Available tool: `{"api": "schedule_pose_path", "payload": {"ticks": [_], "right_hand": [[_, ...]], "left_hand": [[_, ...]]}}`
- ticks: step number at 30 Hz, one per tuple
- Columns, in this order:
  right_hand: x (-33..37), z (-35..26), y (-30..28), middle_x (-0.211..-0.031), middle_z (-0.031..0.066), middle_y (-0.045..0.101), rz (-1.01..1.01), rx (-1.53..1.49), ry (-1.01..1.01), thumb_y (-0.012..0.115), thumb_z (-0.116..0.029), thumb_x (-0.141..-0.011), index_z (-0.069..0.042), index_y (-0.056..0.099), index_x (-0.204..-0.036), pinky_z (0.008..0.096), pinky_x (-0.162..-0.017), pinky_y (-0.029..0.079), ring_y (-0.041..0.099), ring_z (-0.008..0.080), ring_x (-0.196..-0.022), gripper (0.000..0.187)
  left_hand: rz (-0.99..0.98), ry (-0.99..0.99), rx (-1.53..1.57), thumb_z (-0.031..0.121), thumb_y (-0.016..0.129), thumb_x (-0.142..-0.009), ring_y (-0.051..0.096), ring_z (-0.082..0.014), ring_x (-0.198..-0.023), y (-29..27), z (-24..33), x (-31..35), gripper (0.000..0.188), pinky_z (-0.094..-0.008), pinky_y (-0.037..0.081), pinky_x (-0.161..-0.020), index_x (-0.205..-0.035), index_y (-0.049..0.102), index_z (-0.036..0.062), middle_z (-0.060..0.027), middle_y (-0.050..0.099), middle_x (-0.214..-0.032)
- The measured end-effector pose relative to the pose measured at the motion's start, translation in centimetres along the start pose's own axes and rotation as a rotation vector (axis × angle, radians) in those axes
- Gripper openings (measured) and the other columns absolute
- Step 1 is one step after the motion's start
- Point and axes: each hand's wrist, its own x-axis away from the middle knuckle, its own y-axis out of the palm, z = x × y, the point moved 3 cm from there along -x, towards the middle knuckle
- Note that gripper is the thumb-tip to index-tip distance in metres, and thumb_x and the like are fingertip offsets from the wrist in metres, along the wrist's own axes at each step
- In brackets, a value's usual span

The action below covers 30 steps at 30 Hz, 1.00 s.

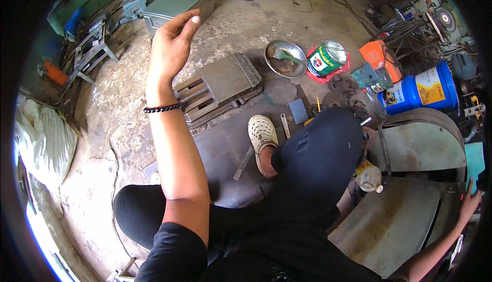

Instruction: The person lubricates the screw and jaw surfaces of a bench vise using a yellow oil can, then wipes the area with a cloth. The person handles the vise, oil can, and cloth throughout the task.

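Note:
My left hand (173, 51), a dark bead bracelet at its wrist, is raised over the floor. Its fingers stretch forward loosely with the thumb alongside, and nothing shows in them. Below it lies a heavy grey machine vise (223, 84) with a screw between its rails. Far to the right, my right hand (470, 203) reaches out at the rim of the picture. Its fingers are at the lower edge of a teal sheet (475, 160) and appear to grip it; part of the hand is dim.
Beyond the vise stand a metal bowl (281, 65) with a brush, a green can (325, 60) and a blue bucket (435, 88). A wrench (285, 125) and a flat metal strip (244, 163) lie by my shoe (262, 134). A green metal box (179, 4) sits far left.

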Motion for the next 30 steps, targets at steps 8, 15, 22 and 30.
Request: {"api": "schedule_pose_path", "payload": {"ticks": [8, 15, 22, 30], "right_hand": [[0.2, -36.7, 14.6, -0.149, 0.0205, 0.044, -0.606, -0.698, -0.321, 0.067, -0.025, -0.093, 0.000, 0.054, -0.136, 0.0424, -0.116, 0.029, 0.040, 0.0318, -0.141, 0.052], [13.2, -52.0, 23.9, -0.144, 0.0215, 0.049, -1.201, -1.159, -0.613, 0.065, -0.018, -0.093, -0.002, 0.054, -0.135, 0.0380, -0.111, 0.038, 0.048, 0.0336, -0.134, 0.047], [14.5, -57.2, 29.1, -0.137, 0.0222, 0.056, -1.465, -1.015, -0.847, 0.068, -0.030, -0.090, 0.002, 0.050, -0.138, 0.0392, -0.109, 0.040, 0.052, 0.0327, -0.129, 0.060], [2.8, -71.4, 33.6, -0.131, 0.0226, 0.060, -1.081, -1.034, -0.814, 0.069, -0.026, -0.090, -0.002, 0.052, -0.137, 0.0424, -0.103, 0.045, 0.058, 0.0355, -0.122, 0.055]], "left_hand": [[-0.032, -0.112, -0.167, 0.039, 0.060, -0.099, 0.066, -0.0171, -0.097, 0.3, -3.7, 2.5, 0.042, -0.0312, 0.050, -0.087, -0.108, 0.073, 0.0000, -0.0142, 0.074, -0.100], [-0.239, -0.120, -0.462, 0.028, 0.065, -0.094, 0.068, -0.0209, -0.092, 2.0, -6.1, 6.4, 0.034, -0.0344, 0.051, -0.085, -0.114, 0.070, 0.0017, -0.0151, 0.073, -0.098], [-0.291, -0.346, -0.655, 0.017, 0.066, -0.092, 0.069, -0.0161, -0.087, -0.4, -6.3, 6.9, 0.050, -0.0322, 0.052, -0.077, -0.140, 0.053, 0.0109, -0.0149, 0.073, -0.100], [-0.406, -0.204, -1.127, 0.001, 0.062, -0.090, 0.070, -0.0258, -0.088, -8.4, -0.9, 6.2, 0.054, -0.0381, 0.054, -0.080, -0.142, 0.052, 0.0130, -0.0164, 0.072, -0.102]]}}
